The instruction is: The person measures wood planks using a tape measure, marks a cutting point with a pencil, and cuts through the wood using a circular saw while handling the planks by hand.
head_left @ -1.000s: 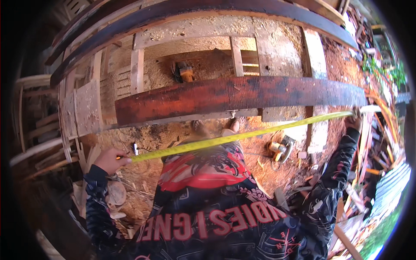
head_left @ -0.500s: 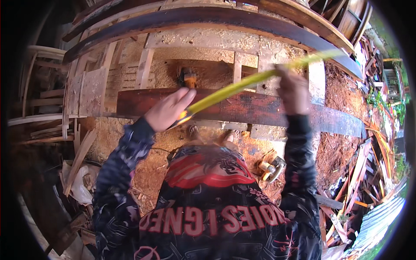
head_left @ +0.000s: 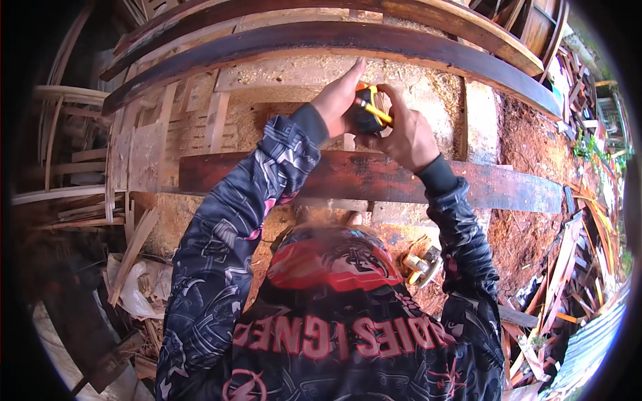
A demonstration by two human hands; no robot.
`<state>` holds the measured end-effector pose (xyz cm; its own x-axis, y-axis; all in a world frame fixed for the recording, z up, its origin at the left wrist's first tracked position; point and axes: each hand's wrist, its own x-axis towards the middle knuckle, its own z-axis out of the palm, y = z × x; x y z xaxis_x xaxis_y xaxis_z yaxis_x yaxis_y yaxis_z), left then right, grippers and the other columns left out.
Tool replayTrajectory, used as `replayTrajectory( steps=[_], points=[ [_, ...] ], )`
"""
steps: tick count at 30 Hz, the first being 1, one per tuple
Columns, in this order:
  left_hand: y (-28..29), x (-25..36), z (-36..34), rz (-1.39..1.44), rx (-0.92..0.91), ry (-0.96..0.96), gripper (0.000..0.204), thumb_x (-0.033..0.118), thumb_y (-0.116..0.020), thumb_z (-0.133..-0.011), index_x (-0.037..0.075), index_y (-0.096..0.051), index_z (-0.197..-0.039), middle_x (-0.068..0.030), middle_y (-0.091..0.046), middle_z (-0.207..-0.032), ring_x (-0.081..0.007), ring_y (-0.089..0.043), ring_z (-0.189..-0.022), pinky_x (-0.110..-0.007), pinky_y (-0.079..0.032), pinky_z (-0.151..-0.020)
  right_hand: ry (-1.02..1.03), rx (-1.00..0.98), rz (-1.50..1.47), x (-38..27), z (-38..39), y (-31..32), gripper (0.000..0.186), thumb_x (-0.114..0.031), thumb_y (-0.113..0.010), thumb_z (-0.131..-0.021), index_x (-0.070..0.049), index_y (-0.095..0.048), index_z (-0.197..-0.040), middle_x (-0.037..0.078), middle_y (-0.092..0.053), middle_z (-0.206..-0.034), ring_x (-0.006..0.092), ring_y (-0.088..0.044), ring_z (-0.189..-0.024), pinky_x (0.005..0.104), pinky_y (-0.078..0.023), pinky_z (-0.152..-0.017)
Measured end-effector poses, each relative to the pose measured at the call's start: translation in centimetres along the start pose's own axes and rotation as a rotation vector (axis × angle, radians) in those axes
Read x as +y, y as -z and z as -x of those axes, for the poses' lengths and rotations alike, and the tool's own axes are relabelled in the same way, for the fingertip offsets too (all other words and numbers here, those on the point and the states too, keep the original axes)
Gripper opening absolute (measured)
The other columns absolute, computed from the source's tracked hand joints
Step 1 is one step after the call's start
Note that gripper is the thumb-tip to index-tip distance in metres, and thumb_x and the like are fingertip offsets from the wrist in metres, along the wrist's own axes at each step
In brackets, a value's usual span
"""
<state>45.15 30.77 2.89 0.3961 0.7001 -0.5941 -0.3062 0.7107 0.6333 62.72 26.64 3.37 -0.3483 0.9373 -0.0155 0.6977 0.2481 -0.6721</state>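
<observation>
Both hands meet above the far edge of a reddish-brown wooden plank. Between them is a tape measure with a black body and orange and yellow parts. My left hand grips its left side, thumb pointing up and away. My right hand closes round it from the right, index finger and thumb curled at the case. A slim yellow strip crosses the case's front; whether it is the blade or a separate piece, I cannot tell. No long blade is drawn out.
Dark beams lie across the far side of a sawdust-covered wooden frame. A power saw rests on the ground right of my legs. Scrap wood heaps at the right, and more offcuts lie at the left.
The long yellow blade that stretched between my hands has gone back in. My left hand has moved up and right, my right hand inward to the left, so they now meet at the tape measure.
</observation>
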Motion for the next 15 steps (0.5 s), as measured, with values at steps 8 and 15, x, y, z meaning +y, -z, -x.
replayTrajectory(
  steps=[8, 15],
  points=[
    [2.2, -0.6, 0.4, -0.541, 0.296, -0.203, 0.068, 0.057, -0.045, -0.098, 0.008, -0.038, -0.146, -0.011, -0.056, -0.123, -0.0201, -0.057, -0.11, -0.038, -0.052, -0.087, -0.138, -0.083, 0.271, 7.5, -3.7, 1.6, 0.089, -0.05, -0.084, -0.064, -0.004, -0.046, -0.129, 0.022, -0.069, -0.089, 0.0384, -0.07, -0.086, 0.0429, -0.055, -0.076],
    [12.5, -6.3, 11.3, -0.459, 0.474, -0.349, 0.032, 0.028, -0.05, -0.102, 0.007, -0.059, -0.125, -0.0049, -0.062, -0.114, -0.0127, -0.062, -0.097, -0.027, -0.052, -0.079, -0.28, -0.129, 0.46, 20.3, -6.0, 0.6, 0.11, -0.068, -0.076, -0.064, -0.002, -0.036, -0.142, 0.024, -0.069, -0.101, 0.035, -0.068, -0.098, 0.044, -0.056, -0.08]
  ],
)
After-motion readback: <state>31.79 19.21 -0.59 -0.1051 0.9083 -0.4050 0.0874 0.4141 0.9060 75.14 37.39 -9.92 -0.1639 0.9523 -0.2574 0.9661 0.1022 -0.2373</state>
